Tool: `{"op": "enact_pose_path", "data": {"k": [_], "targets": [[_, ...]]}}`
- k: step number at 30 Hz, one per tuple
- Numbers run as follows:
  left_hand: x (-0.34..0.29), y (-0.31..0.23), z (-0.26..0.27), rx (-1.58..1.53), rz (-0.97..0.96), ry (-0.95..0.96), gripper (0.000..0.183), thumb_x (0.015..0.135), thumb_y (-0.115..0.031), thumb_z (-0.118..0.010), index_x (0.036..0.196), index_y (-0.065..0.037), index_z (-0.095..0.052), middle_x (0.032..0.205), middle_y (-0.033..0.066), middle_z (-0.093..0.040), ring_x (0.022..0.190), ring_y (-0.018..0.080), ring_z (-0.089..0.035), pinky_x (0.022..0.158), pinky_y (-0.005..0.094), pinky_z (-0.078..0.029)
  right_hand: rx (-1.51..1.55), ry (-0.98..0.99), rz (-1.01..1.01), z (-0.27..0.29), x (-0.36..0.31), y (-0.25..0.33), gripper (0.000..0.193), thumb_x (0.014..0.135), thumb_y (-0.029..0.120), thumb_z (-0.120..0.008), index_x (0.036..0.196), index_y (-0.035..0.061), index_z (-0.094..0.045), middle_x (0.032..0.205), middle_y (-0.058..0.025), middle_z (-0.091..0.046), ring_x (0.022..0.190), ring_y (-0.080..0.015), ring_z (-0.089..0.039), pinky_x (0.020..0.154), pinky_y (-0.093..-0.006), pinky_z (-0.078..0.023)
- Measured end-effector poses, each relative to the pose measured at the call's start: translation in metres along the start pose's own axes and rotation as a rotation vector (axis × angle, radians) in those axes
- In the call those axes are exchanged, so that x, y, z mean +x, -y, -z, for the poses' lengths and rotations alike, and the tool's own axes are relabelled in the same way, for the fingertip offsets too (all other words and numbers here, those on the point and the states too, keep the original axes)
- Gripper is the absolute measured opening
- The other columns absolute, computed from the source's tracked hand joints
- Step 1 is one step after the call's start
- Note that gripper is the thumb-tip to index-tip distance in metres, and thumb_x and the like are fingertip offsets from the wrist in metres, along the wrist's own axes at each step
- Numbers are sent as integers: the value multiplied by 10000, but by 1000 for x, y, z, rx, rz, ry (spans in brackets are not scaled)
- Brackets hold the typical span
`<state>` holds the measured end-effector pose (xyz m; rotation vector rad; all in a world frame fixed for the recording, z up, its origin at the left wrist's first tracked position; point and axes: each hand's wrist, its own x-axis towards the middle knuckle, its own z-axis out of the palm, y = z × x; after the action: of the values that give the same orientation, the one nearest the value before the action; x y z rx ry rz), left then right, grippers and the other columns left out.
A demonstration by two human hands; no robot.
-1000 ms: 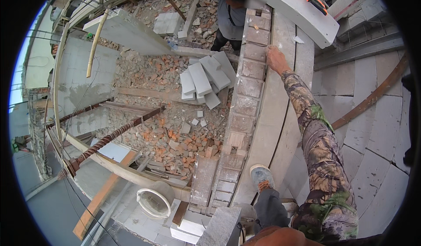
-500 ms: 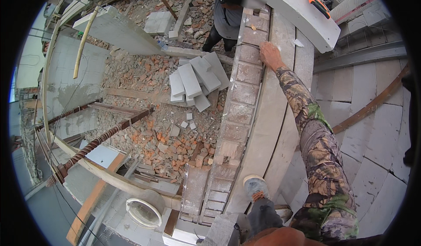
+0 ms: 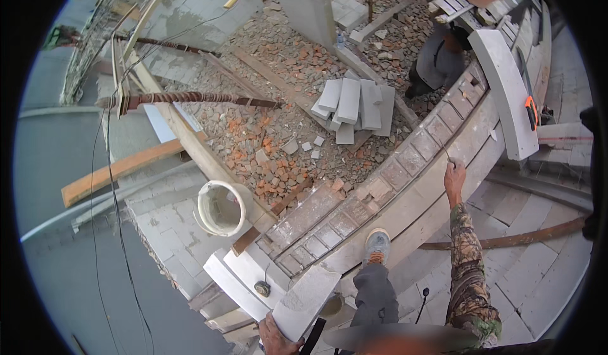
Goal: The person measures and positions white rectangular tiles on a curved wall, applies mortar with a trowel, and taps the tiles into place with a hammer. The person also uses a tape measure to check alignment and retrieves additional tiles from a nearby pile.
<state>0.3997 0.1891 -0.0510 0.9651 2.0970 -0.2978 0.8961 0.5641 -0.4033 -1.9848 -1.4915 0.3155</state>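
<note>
A single head-worn fisheye view looks steeply down from standing height along the person's own legs onto a curved brick wall (image 3: 380, 190) and the rubble floor (image 3: 266, 127) well below. Straight edges bow toward the dark round rim. The nearest things sit at the lower edge; another person (image 3: 437, 63) shows small near the top.

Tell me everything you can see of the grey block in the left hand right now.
The grey block is a flat, pale grey slab, roughly rectangular, with a rough, speckled face that looks like aerated concrete or stone. It is tilted, its upper end pointing up and right toward the curved brick wall. The left hand grips its lower left corner at the picture's bottom edge. It overlaps white blocks stacked to its left. No cracks show; its underside is hidden.
</note>
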Motion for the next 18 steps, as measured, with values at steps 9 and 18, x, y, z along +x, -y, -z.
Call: {"op": "enact_pose_path", "data": {"k": [9,18], "targets": [[-107,170,25,-464,-119,-265,1133,557,-247,-858,1524,-36,-307,1222,206,-456,1180,396,-463,1004,491,-365,-976,460,744,201,-268,-1,316,1018,232,-488,911,-34,-623,855,-239,-664,736,-414,-640,660,-495,-487],[-191,360,105,-698,-143,-578,1125,526,-247,-865,1509,-6,-376,1260,211,-481,1196,393,-471,1022,484,-344,-607,672,231,349,-309,282,466,1032,360,-409,954,-49,-617,879,-257,-613,791,-448,-577,721,-539,-443]]}}
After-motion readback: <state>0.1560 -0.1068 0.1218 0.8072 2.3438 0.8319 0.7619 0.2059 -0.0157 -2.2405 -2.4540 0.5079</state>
